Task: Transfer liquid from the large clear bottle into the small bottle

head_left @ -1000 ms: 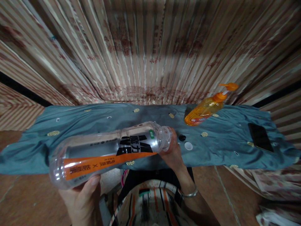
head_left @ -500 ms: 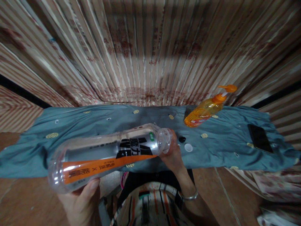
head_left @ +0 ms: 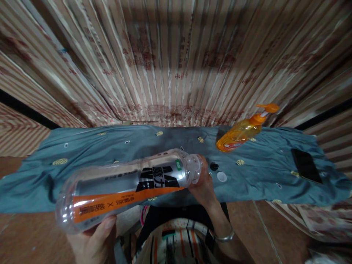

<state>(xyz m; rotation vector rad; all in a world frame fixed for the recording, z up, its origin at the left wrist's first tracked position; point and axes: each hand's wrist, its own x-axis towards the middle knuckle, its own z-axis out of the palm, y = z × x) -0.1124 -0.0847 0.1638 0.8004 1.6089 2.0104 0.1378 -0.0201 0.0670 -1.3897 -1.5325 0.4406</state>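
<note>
A large clear plastic drink bottle (head_left: 129, 187) with a silver and orange label lies sideways in the air, its neck to the right. My left hand (head_left: 95, 234) grips it from below near the base, thumb along the label. Around the neck, my right hand (head_left: 202, 183) is closed, its fingers partly hidden behind the bottle mouth. Just right of that hand, a small black cap (head_left: 214, 166) and a white round disc (head_left: 222, 176) rest on the teal cloth (head_left: 264, 176).
An orange pump bottle (head_left: 238, 134) with amber liquid stands at the back right of the cloth-covered table. Farther right lies a black phone (head_left: 306, 165). A pleated, patterned curtain (head_left: 176, 62) hangs right behind the table.
The view has shifted slightly, so the table and things on it sit a little lower. Both hands keep their hold on the bottle, which is almost unmoved.
</note>
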